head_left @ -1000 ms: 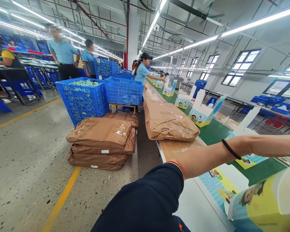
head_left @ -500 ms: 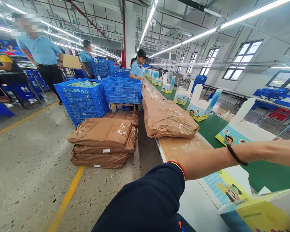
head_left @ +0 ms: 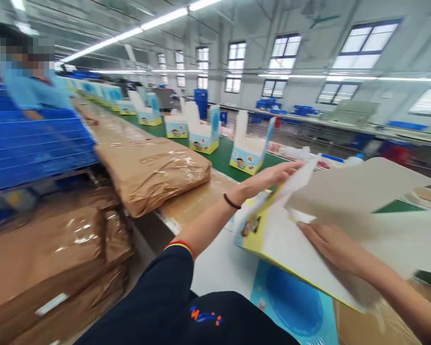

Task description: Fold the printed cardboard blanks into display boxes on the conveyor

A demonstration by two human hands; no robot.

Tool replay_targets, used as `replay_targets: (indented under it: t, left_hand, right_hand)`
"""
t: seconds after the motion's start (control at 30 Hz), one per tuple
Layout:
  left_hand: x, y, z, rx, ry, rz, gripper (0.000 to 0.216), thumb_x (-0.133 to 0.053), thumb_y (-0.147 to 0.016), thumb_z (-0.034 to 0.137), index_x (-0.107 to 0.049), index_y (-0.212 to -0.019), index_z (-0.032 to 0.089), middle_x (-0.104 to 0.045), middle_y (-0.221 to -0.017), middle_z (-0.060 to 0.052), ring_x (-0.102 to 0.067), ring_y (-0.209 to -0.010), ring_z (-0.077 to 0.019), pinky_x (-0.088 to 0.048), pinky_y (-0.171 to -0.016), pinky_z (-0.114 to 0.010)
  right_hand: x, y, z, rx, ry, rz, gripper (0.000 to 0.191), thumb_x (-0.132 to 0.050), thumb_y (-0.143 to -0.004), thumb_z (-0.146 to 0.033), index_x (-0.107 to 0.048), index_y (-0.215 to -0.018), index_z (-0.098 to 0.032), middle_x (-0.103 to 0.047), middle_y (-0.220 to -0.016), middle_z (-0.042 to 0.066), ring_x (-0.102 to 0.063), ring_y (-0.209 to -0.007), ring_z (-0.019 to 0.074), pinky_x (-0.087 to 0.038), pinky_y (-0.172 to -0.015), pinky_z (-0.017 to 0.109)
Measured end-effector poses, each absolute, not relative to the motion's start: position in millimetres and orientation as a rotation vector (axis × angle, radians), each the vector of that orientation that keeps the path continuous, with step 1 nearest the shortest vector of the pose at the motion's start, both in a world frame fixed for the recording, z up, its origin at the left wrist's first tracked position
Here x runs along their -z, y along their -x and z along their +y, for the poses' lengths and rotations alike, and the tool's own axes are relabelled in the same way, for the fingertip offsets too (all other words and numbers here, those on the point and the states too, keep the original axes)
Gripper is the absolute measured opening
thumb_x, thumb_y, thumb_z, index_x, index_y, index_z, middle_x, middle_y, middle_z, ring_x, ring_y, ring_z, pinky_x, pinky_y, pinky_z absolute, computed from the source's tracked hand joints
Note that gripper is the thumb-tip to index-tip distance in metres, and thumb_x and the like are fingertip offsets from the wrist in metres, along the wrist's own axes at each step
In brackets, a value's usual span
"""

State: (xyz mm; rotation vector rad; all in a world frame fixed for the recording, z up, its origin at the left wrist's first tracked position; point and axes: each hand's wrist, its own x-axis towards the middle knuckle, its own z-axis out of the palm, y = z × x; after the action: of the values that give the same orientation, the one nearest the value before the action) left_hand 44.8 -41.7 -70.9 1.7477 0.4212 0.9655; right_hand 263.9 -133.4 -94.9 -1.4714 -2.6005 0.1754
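Observation:
A flat printed carton [head_left: 287, 244], yellow and blue outside and white inside, is half unfolded over the white bench edge in front of me. My left hand [head_left: 273, 177] reaches across and grips the carton's upper flap at its edge, lifting it. A black band sits on that wrist. My right hand [head_left: 330, 244] lies flat on the white inner panel, fingers stretched out, pressing it down. A large grey-white flap [head_left: 359, 187] stands up to the right of my left hand.
Another blue printed sheet [head_left: 290, 302] lies under the carton. A brown wrapped bundle [head_left: 154, 167] rests on the bench, with more stacked on the floor [head_left: 57, 249]. Blue crates [head_left: 36, 143] stand at left beside a person in light blue [head_left: 32, 91]. Erected display boxes [head_left: 249, 148] line the green belt [head_left: 222, 158].
The view has swung right towards the belt. My left hand, earlier out of frame, now shows holding the carton's flap, and my right hand has come into view flat on its panel.

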Motion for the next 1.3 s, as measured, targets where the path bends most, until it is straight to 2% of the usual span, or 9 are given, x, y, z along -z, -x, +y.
replay_targets:
  t: [0.13,0.23,0.37,0.6,0.83,0.97,1.07,1.2,1.3]
  left_hand:
    - [81,-49,-58,-1.009,-1.604,0.593,0.092,-0.074,-0.066,0.085,-0.066,-0.130,0.020,-0.065,-0.137,-0.014,-0.054,-0.135,-0.0369,-0.049,-0.108,-0.043]
    - [88,-40,-66,-1.033,-1.672,0.637,0.095,-0.082,-0.057,0.084,-0.069,-0.125,0.019,-0.065,-0.137,-0.014,-0.051,-0.138,-0.0374,-0.043,-0.115,-0.044]
    - [89,-21,-70,-1.152,-1.565,0.408,0.099,-0.060,-0.064,0.098,-0.068,-0.129,0.023,-0.062,-0.142,-0.013,-0.047,-0.143,-0.0386,-0.047,-0.112,-0.047]
    - [65,-20,-88,-1.002,-1.793,0.592,0.082,-0.091,-0.062,0.059,-0.066,-0.132,0.024,-0.064,-0.138,-0.010,-0.060,-0.127,-0.0339,-0.050,-0.104,-0.041]
    - [103,-22,-44,-1.021,-1.461,0.898,0.057,-0.092,-0.037,0.033,-0.069,-0.086,0.015,-0.072,-0.085,-0.003,-0.064,-0.084,-0.0222,-0.051,-0.074,-0.031]
    - [105,-21,-31,-1.017,-1.356,0.925,0.052,-0.090,-0.032,0.026,-0.067,-0.077,0.016,-0.070,-0.077,-0.001,-0.060,-0.074,-0.0178,-0.049,-0.071,-0.031]
    - [105,-25,-31,-1.003,-1.328,0.918,0.055,-0.089,-0.031,0.024,-0.068,-0.081,0.015,-0.070,-0.079,-0.001,-0.060,-0.074,-0.0171,-0.048,-0.072,-0.031]
    - [111,-30,-28,-1.002,-1.344,0.886,0.057,-0.090,-0.033,0.024,-0.067,-0.085,0.015,-0.070,-0.082,-0.001,-0.061,-0.076,-0.0182,-0.048,-0.072,-0.031]
    - [118,-31,-26,-1.150,-1.380,0.799,0.062,-0.090,-0.039,0.028,-0.071,-0.097,0.018,-0.072,-0.094,-0.003,-0.064,-0.085,-0.0207,-0.051,-0.077,-0.031]
  right_hand:
    - [88,-230,-152,0.004,1.772,-2.790,0.046,-0.039,-0.111,-0.030,-0.076,-0.086,-0.017,-0.072,-0.088,0.015,-0.069,-0.093,0.0366,-0.049,-0.092,0.047]
    - [90,-211,-150,0.008,1.793,-2.840,0.047,-0.037,-0.114,-0.031,-0.078,-0.097,-0.016,-0.072,-0.097,0.016,-0.067,-0.101,0.0364,-0.048,-0.093,0.044]
    - [83,-217,-150,-0.143,1.784,-2.774,0.051,-0.033,-0.115,-0.035,-0.074,-0.089,-0.017,-0.072,-0.093,0.012,-0.067,-0.096,0.0327,-0.048,-0.085,0.039]
    - [58,-226,-156,-0.544,1.354,-2.707,0.053,-0.037,-0.114,-0.047,-0.071,-0.080,-0.022,-0.067,-0.081,0.006,-0.063,-0.073,0.0247,-0.049,-0.073,0.035]
    - [68,-221,-157,0.112,1.349,-2.768,0.031,-0.046,-0.109,-0.027,-0.073,-0.097,-0.017,-0.070,-0.092,0.013,-0.066,-0.089,0.0312,-0.053,-0.084,0.043]
    - [60,-267,-165,0.369,0.689,-2.043,0.025,-0.051,-0.107,-0.018,-0.067,-0.123,-0.029,-0.070,-0.112,0.006,-0.065,-0.106,0.0266,-0.053,-0.096,0.044]
    - [63,-309,-141,0.197,0.758,-1.515,0.025,-0.057,-0.107,-0.031,-0.063,-0.131,-0.035,-0.069,-0.113,0.005,-0.065,-0.110,0.0258,-0.052,-0.101,0.046]
    - [89,-333,-93,-0.641,1.110,-1.687,0.105,-0.072,-0.082,-0.075,-0.022,-0.163,-0.029,-0.040,-0.158,0.015,-0.039,-0.146,0.0350,-0.045,-0.114,0.056]
    - [108,-322,-79,-1.036,1.204,-1.854,0.141,-0.084,-0.069,-0.074,0.005,-0.166,-0.023,-0.027,-0.164,0.019,-0.038,-0.146,0.0371,-0.042,-0.116,0.054]
